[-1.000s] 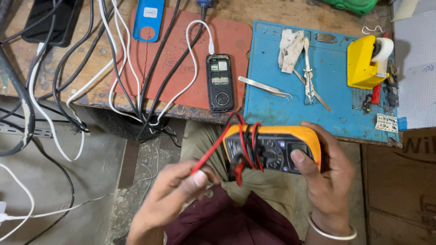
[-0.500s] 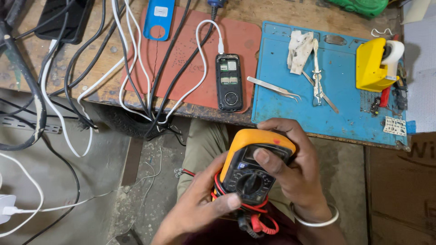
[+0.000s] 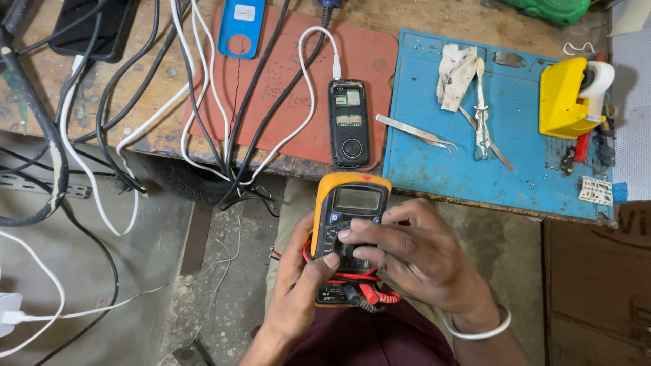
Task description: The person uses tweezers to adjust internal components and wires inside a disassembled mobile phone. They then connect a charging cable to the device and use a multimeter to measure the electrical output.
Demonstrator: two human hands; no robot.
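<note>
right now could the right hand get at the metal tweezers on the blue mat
Probably yes. The right hand rests on the multimeter, just below the blue mat, and the tweezers lie bare near the mat's left side with nothing over them. It would have to let go of the multimeter first.

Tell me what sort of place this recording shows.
Probably a small electronics or phone repair bench: an opened phone on a red mat, tweezers on a blue work mat, and a yellow multimeter in both hands.

Orange multimeter [image 3: 347, 224] (red leads attached) upright, below bench edge.
</note>
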